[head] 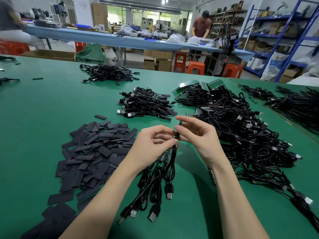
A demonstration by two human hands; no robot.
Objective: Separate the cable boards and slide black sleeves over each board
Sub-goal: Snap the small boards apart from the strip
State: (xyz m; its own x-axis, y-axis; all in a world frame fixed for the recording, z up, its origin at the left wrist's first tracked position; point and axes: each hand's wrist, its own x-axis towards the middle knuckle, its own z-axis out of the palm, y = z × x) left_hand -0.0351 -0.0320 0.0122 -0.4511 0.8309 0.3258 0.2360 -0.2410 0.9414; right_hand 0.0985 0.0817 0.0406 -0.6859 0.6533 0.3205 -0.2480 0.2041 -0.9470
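Two forearms reach in from the bottom edge over the green surface (43, 104), which fills most of the view. On it, at the right, lies the biggest heap: tangled black cables (241, 135) with USB plugs and green boards showing among them, some board strips (193, 84) standing at its far end. Left of the arms spreads a wide pile of flat black sleeves (93, 149), a few strays lying near the bottom left corner. Beyond the hands sits a smaller bundle of cables already sleeved (146, 104), and farther back another such bundle (108, 73). More cables (296, 100) lie along the right edge.

Under the wrists, a few loose cables (155, 183) trail toward the camera, their USB plugs (152, 216) resting on the surface, with small green boards (164, 155) partly hidden beneath the left hand.

The left hand (153, 144) has curled fingers that pinch the top of one cable just below the sleeve. The right hand (196, 133) pinches one sleeve (177, 131) between thumb and forefinger, its other fingers spread loosely. That sleeve stands nearly upright between the two hands, raised off the surface; the board inside it cannot be seen.
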